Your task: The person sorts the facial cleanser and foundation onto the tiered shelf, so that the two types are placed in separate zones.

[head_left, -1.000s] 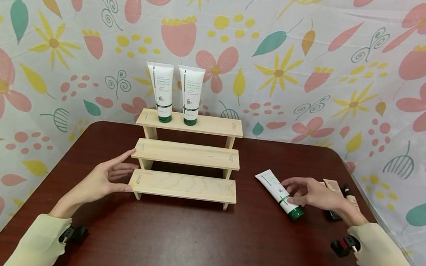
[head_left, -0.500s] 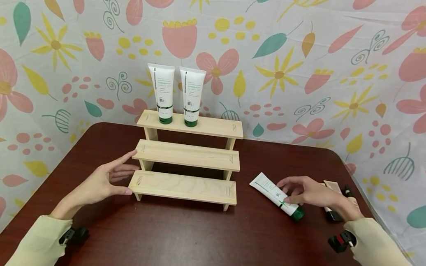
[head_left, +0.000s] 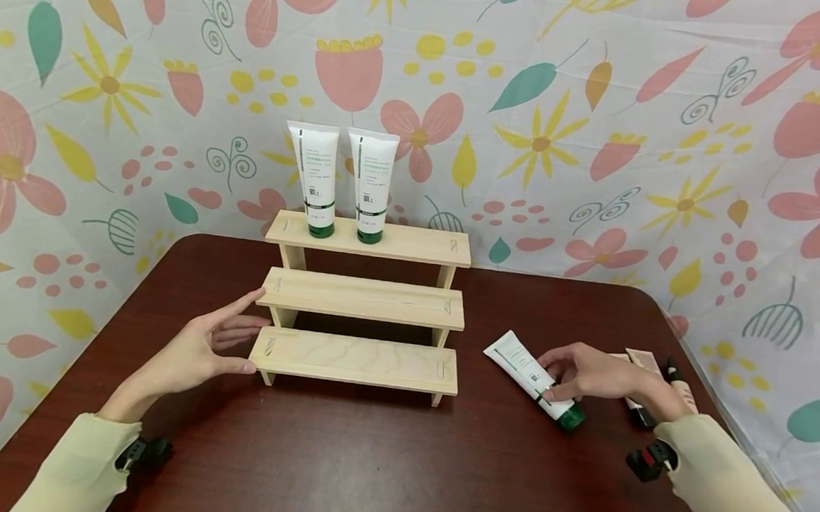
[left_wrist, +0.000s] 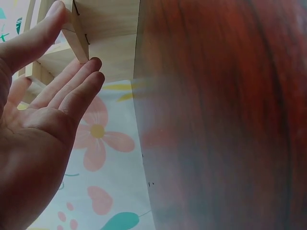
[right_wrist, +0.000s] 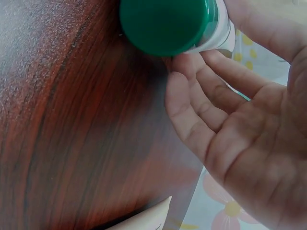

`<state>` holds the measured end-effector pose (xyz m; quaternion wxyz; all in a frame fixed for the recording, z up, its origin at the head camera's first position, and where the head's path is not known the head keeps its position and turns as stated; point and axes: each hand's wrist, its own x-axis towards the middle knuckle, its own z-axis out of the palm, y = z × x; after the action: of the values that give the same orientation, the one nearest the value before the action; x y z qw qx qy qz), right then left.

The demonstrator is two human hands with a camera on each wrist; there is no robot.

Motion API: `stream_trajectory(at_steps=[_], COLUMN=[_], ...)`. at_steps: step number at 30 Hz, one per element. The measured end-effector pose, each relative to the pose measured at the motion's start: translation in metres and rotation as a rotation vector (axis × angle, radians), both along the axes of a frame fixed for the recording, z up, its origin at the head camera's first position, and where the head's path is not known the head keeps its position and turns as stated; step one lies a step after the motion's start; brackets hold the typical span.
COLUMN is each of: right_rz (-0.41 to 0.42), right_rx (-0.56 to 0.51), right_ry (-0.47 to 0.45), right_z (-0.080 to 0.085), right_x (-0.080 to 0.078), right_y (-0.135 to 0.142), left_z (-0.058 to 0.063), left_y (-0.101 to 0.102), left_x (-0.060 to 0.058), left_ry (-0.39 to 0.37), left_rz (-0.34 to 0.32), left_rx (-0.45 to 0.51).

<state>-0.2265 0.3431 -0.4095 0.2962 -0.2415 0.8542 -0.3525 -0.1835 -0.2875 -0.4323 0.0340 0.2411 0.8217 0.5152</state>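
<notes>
My right hand (head_left: 591, 372) pinches a white squeeze tube (head_left: 520, 364) between thumb and fingers, near its green cap (right_wrist: 165, 26). The tube lies slanted at the right of the table, cap towards me; whether it touches the tabletop I cannot tell. At the left end of a three-step wooden display stand (head_left: 356, 357), my left hand (head_left: 192, 352) has its fingers fairly straight. Its thumb touches the lowest step and a fingertip the middle one. Two matching tubes, a left one (head_left: 313, 174) and a right one (head_left: 372, 182), stand cap down on the top step.
Behind my right hand, partly hidden, lie a beige tube (head_left: 644, 361) with a black cap and a slim bottle (head_left: 679, 384) with a black top. The dark red table (head_left: 381, 460) meets a flower-patterned cloth (head_left: 538, 59) at the back.
The white tube in my right hand has swung its flat end a little to the left. That hand has shifted slightly left too. My left hand stays at the stand.
</notes>
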Motion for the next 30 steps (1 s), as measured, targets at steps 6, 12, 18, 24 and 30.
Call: stream_trajectory(at_steps=[6, 12, 18, 24, 30], right_rz=[-0.014, -0.006, -0.008, -0.004, -0.025], right_rx=[0.013, 0.004, -0.019, -0.068, -0.103], right_ry=[-0.040, -0.038, -0.009, 0.007, 0.044], right_z=[0.000, -0.001, -0.002, -0.003, -0.003], right_x=[0.001, 0.000, 0.004, 0.010, 0.015], right_y=[-0.002, -0.005, -0.008, -0.007, -0.008], left_z=[-0.001, -0.002, 0.000, 0.000, -0.001], left_y=[0.000, -0.001, 0.000, 0.000, -0.001], left_x=[0.000, -0.001, 0.000, 0.000, 0.000], left_ry=[-0.001, 0.001, -0.004, -0.012, -0.013], left_rz=[-0.002, 0.001, 0.004, 0.009, 0.011], left_rx=[0.011, 0.008, 0.007, 0.001, 0.001])
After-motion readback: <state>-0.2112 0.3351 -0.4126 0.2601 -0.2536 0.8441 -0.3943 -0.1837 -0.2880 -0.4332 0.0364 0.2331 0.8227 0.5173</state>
